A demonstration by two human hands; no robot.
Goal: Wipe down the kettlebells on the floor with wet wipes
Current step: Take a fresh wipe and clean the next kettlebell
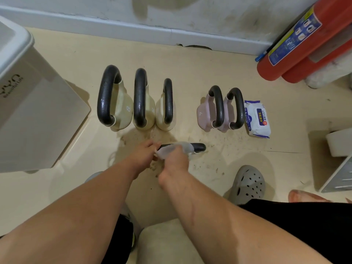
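My left hand (pixel 144 151) is curled round the left end of the nearest kettlebell (pixel 200 147), which stands on the floor (pixel 219 77) just in front of me. My right hand (pixel 176 160) grasps a wet wipe (pixel 179 147) wrapped over the middle of its black handle (pixel 196 146). Both hands are clenched on what they hold. The kettlebell's body is hidden under my hands, so I see only the handle's right end poking out past the wipe.

Beyond it, three cream kettlebells (pixel 150 111) stand side by side in a row, upright, close together. To their right, a little apart, two pink kettlebells (pixel 203 113) stand touching each other. The pack of wet wipes (pixel 257 119) lies flat on the floor just beside the right-hand pink one.

The floor around my hands is scuffed and dirty. A white bin (pixel 28 103) sits at the left, two red fire extinguishers (pixel 297 50) lean in the far right corner, and my grey clog (pixel 247 184) shows at the lower right.
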